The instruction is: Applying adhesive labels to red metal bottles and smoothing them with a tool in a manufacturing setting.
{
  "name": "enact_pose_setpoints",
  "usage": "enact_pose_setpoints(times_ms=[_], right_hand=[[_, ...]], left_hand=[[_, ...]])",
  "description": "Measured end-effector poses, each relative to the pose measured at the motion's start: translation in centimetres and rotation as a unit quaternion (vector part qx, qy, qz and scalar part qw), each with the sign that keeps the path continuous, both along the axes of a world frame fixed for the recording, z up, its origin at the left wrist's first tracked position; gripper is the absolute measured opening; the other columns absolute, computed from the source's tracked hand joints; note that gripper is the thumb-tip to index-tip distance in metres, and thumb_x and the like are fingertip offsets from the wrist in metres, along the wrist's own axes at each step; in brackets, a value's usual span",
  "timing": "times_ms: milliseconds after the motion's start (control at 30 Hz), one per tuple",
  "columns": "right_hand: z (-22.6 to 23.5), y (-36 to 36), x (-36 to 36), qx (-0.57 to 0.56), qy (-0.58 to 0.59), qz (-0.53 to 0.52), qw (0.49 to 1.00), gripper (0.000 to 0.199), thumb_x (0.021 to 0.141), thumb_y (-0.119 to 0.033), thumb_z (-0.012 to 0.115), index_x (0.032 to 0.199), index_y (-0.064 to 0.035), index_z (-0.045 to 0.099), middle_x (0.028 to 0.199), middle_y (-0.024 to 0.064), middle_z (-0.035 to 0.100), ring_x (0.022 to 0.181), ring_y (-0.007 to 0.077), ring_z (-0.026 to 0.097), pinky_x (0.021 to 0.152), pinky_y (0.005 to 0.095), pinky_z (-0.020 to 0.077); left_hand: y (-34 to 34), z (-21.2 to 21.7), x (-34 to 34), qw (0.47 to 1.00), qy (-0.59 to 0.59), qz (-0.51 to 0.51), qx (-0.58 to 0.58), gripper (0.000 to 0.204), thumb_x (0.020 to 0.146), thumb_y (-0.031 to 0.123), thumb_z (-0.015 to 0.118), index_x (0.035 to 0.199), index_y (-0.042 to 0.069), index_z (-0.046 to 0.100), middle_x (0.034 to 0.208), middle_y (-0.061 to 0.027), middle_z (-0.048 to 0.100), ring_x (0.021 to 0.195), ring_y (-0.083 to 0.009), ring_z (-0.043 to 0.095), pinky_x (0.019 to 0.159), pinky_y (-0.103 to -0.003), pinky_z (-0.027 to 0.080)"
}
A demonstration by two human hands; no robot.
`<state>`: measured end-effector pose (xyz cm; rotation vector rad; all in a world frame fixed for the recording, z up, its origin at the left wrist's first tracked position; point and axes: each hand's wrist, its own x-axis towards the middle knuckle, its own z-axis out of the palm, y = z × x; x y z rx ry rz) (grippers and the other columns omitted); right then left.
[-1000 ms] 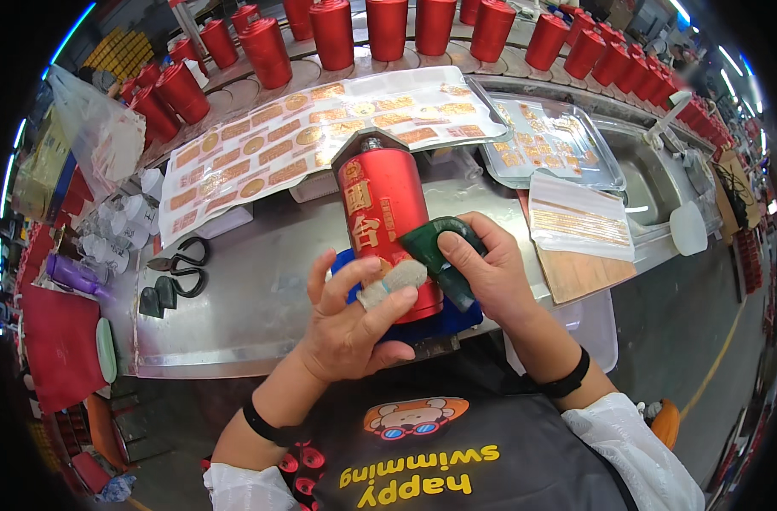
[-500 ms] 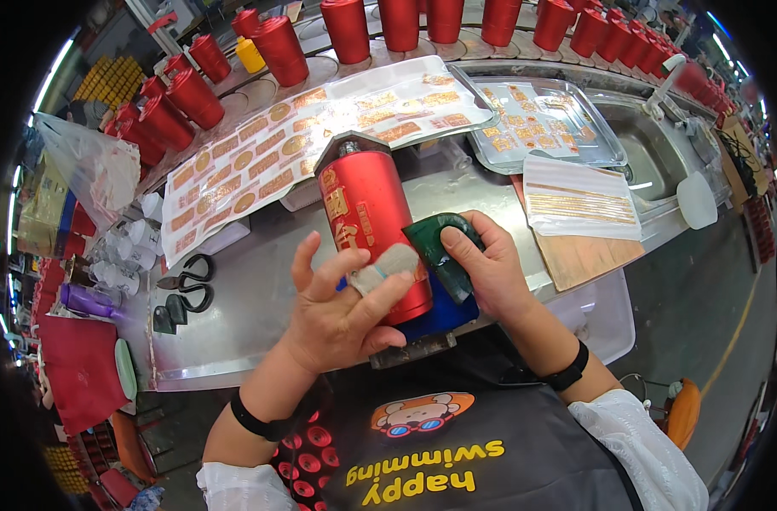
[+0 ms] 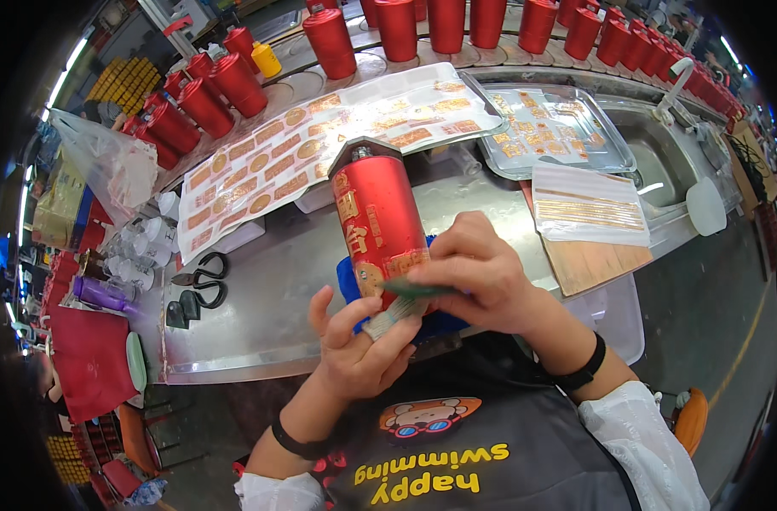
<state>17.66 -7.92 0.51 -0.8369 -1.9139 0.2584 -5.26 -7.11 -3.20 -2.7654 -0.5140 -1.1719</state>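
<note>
A red bottle [image 3: 387, 200] with gold lettering lies tilted in front of me, its neck pointing away into a dark angular holder [image 3: 341, 162]. Blue cloth [image 3: 347, 279] shows beneath it. My right hand [image 3: 491, 285] pinches a dark green scraper [image 3: 416, 289], seen nearly edge-on and slightly blurred, across the bottle's near end. Just below it, my left hand [image 3: 354, 353] rests at that end with its fingers apart. A pale grey wrap [image 3: 394, 318] seems to go around one left finger and lies against the bottle; the scraper partly covers it.
Gold decal sheets [image 3: 261, 175] lie beyond the bottle, with a metal tray [image 3: 614, 153] of decals at right. Gold strips on white paper [image 3: 586, 204] rest on a wooden board [image 3: 601, 266] near a sink [image 3: 661, 162]. Black scissors [image 3: 208, 281] lie left. Several red bottles [image 3: 329, 43] line the back.
My right hand has moved left and turned the scraper onto the bottle's near end. My left hand has shifted slightly down toward that end, its fingers more curled. The view has shifted a little.
</note>
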Motion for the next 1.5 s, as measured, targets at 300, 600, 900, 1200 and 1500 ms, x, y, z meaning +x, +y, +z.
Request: enact_pose_setpoints(times_ms=[300,600,900,1200,1500], right_hand=[[0.9,-0.8,0.9,-0.039,-0.054,0.138,0.988,0.033,0.066,-0.005,0.078,0.097,-0.0079,0.068,0.088,0.0064,0.058,0.075,0.0246,0.053,0.069,0.0368,0.0407],[2.1,0.3,0.2,-0.167,-0.019,0.023,0.985,0.020,0.075,-0.010,0.074,0.091,-0.0047,0.064,0.083,0.0112,0.061,0.081,0.0289,0.061,0.071,0.0364,0.0466],[3.9,2.4,-0.2,-0.151,-0.041,-0.105,0.982,0.016,0.077,-0.010,0.070,0.088,0.0002,0.063,0.079,0.0160,0.061,0.071,0.0314,0.061,0.065,0.0388,0.0479],[2.9,-0.8,-1.1,0.013,-0.201,0.079,0.976,0.029,0.059,-0.006,0.072,0.086,-0.0099,0.063,0.082,0.0037,0.053,0.074,0.0223,0.052,0.071,0.0357,0.0397],[2.5,-1.9,0.5,-0.105,-0.092,0.138,0.980,0.032,0.063,-0.005,0.078,0.093,-0.0078,0.067,0.087,0.0056,0.059,0.080,0.0243,0.055,0.073,0.0358,0.0415]], left_hand=[[-0.3,-2.3,0.6,0.949,-0.124,0.168,-0.238,0.074,0.079,0.034,0.071,0.137,-0.001,0.040,0.136,-0.0211,0.047,0.121,-0.0393,0.042,0.107,-0.058,0.019],[0.1,-0.5,0.6,0.964,-0.024,0.198,-0.177,0.083,0.077,0.049,0.070,0.137,-0.001,0.042,0.125,-0.0181,0.054,0.123,-0.0385,0.040,0.108,-0.060,0.016],[0.2,-1.2,0.5,0.955,-0.002,0.211,-0.206,0.092,0.072,0.049,0.074,0.140,-0.001,0.038,0.124,-0.0176,0.054,0.124,-0.0386,0.040,0.108,-0.059,0.016],[0.6,-1.7,0.5,0.956,-0.031,0.195,-0.217,0.094,0.070,0.045,0.077,0.141,-0.002,0.036,0.121,-0.0195,0.055,0.123,-0.0386,0.042,0.108,-0.059,0.016],[0.5,-1.5,0.1,0.943,-0.067,0.120,-0.303,0.091,0.075,0.041,0.072,0.143,-0.003,0.031,0.129,-0.0224,0.048,0.127,-0.0394,0.038,0.111,-0.053,0.017]])
